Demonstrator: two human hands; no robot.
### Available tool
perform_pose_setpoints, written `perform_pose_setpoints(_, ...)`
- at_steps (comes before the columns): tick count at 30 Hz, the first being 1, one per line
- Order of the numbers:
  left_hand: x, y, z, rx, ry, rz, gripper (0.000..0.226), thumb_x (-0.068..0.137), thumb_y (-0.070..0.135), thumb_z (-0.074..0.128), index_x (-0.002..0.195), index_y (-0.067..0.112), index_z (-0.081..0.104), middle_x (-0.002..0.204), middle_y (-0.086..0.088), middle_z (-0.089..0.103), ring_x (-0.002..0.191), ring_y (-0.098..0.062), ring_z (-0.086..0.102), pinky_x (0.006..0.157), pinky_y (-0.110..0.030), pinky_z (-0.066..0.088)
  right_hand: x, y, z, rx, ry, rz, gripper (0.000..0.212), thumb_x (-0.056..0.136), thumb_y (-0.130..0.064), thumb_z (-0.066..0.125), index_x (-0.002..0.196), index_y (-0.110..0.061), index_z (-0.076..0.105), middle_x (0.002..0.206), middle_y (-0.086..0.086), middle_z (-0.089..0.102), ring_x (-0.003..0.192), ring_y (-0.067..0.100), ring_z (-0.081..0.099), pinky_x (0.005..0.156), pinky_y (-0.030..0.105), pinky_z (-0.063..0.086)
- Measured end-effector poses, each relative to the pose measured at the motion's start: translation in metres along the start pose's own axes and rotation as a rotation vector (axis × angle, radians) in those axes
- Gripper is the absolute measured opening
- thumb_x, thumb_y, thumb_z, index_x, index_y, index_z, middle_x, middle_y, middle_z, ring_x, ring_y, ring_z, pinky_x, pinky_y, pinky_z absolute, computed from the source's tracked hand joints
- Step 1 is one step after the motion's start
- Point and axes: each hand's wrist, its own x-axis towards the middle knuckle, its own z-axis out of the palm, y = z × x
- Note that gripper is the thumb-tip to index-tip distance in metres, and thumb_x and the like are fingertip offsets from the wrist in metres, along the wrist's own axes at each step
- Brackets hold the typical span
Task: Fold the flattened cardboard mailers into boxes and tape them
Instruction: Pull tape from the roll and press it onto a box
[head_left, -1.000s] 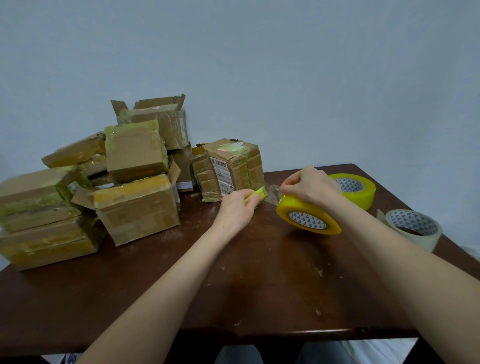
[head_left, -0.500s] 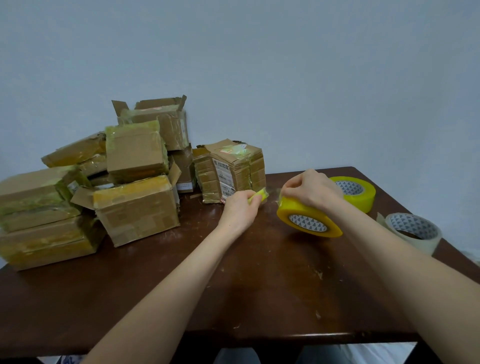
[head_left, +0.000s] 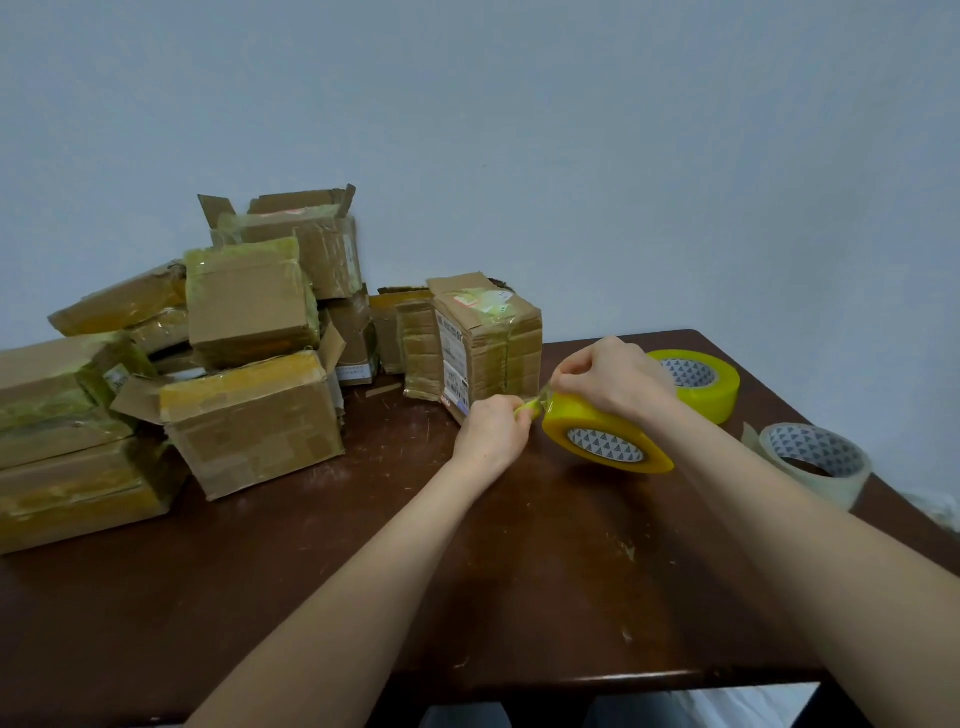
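Currently: right hand is curled over the top of the yellow tape roll, holding it tilted just above the table. Left hand pinches the tape end, just beside the roll. Both grips are closed on their thing, and only a short stretch of tape shows between them.

My read is that the step in hand is drawing off a length of tape; no mailer is in hand yet. To do it well I would:
- draw the left hand straight away from the roll, in line with the strip
- hold the strip flat so it neither folds on itself nor splits
- let the right hand steady the roll and allow it to turn
- keep the sticky face off the tabletop

Stock: the bundle of flattened mailers stands on edge just behind the hands. I cannot tell whether the left knuckles touch it.

Around:
- a pile of taped boxes crowds the left of the table, some with flaps up
- a second yellow roll sits behind the right wrist
- a pale roll sits near the right edge

In the way: the bundle sits close behind the pull line, so a loose strip could catch on it. A long leftward pull would head towards the boxes.
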Motion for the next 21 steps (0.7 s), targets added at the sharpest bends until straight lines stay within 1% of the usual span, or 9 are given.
perform_pose_setpoints(4, 0.003, 0.0, 0.0, 0.066, -0.025, 0.003, 0.032, 0.098, 0.03, 0.045, 0.099, 0.008, 0.069, 0.097, -0.017, 0.066, 0.094, -0.035, 0.059, 0.078, -0.041, 0.05, 0.0, -0.003, 0.002, -0.015, 0.005, 0.003, 0.016, 0.083, -0.045, 0.06, 0.093, -0.044, 0.072, 0.105, -0.004, 0.069, 0.102, 0.022, 0.062, 0.072, 0.03, 0.042)
perform_pose_setpoints(7, -0.001, -0.014, 0.006, 0.174, -0.052, -0.036, 0.031, 0.098, 0.03, 0.046, 0.105, 0.008, 0.067, 0.101, -0.016, 0.065, 0.096, -0.036, 0.06, 0.076, -0.039, 0.049, 0.001, -0.001, 0.002, 0.02, -0.002, 0.0, 0.013, 0.082, -0.044, 0.06, 0.088, -0.045, 0.072, 0.102, -0.006, 0.069, 0.099, 0.023, 0.062, 0.072, 0.031, 0.044)
perform_pose_setpoints(9, -0.007, -0.026, 0.01, 0.175, -0.076, -0.074, 0.03, 0.098, 0.03, 0.045, 0.105, 0.01, 0.066, 0.1, -0.015, 0.065, 0.096, -0.037, 0.061, 0.077, -0.04, 0.051, 0.001, 0.004, 0.002, 0.074, 0.021, 0.003, 0.013, 0.083, -0.044, 0.059, 0.087, -0.044, 0.072, 0.101, -0.006, 0.07, 0.097, 0.022, 0.062, 0.072, 0.032, 0.047)
perform_pose_setpoints(12, -0.011, -0.029, 0.014, 0.24, -0.058, -0.025, 0.032, 0.1, 0.035, 0.041, 0.106, 0.012, 0.062, 0.102, -0.015, 0.064, 0.095, -0.039, 0.061, 0.076, -0.044, 0.052, 0.001, 0.007, 0.001, 0.072, 0.033, -0.002, 0.019, 0.085, -0.044, 0.058, 0.094, -0.041, 0.073, 0.1, -0.006, 0.07, 0.096, 0.02, 0.061, 0.071, 0.032, 0.047)
perform_pose_setpoints(14, -0.009, -0.025, 0.01, 0.324, -0.055, 0.003, 0.036, 0.1, 0.039, 0.041, 0.111, 0.011, 0.06, 0.108, -0.014, 0.061, 0.099, -0.039, 0.059, 0.078, -0.043, 0.05, 0.0, 0.01, 0.001, 0.134, 0.039, -0.006, 0.016, 0.084, -0.044, 0.059, 0.089, -0.041, 0.074, 0.098, -0.007, 0.069, 0.096, 0.019, 0.06, 0.074, 0.032, 0.048)
perform_pose_setpoints(17, -0.008, -0.022, -0.003, 0.452, -0.087, -0.002, 0.043, 0.095, 0.047, 0.047, 0.111, 0.012, 0.063, 0.111, -0.01, 0.058, 0.103, -0.034, 0.058, 0.079, -0.041, 0.048, -0.002, 0.021, -0.002, 0.325, 0.062, 0.0, 0.011, 0.081, -0.045, 0.063, 0.074, -0.043, 0.072, 0.096, -0.011, 0.071, 0.099, 0.016, 0.061, 0.085, 0.039, 0.053)
perform_pose_setpoints(19, -0.012, -0.012, -0.017, 0.451, 0.02, 0.041, 0.034, 0.094, 0.04, 0.049, 0.105, 0.015, 0.068, 0.105, -0.008, 0.063, 0.099, -0.032, 0.061, 0.077, -0.038, 0.049, -0.005, 0.027, -0.003, 0.433, 0.081, -0.013, 0.011, 0.082, -0.041, 0.066, 0.072, -0.042, 0.071, 0.095, -0.012, 0.072, 0.099, 0.014, 0.062, 0.088, 0.04, 0.052)
perform_pose_setpoints(20, -0.013, -0.004, -0.024, 0.361, 0.113, 0.083, 0.028, 0.095, 0.034, 0.049, 0.102, 0.016, 0.07, 0.101, -0.006, 0.066, 0.095, -0.029, 0.063, 0.075, -0.036, 0.05, -0.008, 0.029, -0.003, 0.476, 0.088, -0.024, 0.009, 0.083, -0.039, 0.067, 0.075, -0.039, 0.072, 0.095, -0.012, 0.072, 0.099, 0.013, 0.062, 0.088, 0.039, 0.052)
perform_pose_setpoints(21, -0.013, 0.008, -0.032, 0.208, 0.197, 0.126, 0.024, 0.095, 0.029, 0.05, 0.102, 0.018, 0.07, 0.098, -0.002, 0.067, 0.091, -0.022, 0.063, 0.074, -0.032, 0.051, -0.011, 0.03, -0.004, 0.505, 0.094, -0.039, 0.008, 0.084, -0.037, 0.067, 0.079, -0.037, 0.073, 0.095, -0.011, 0.071, 0.099, 0.013, 0.062, 0.088, 0.038, 0.052)
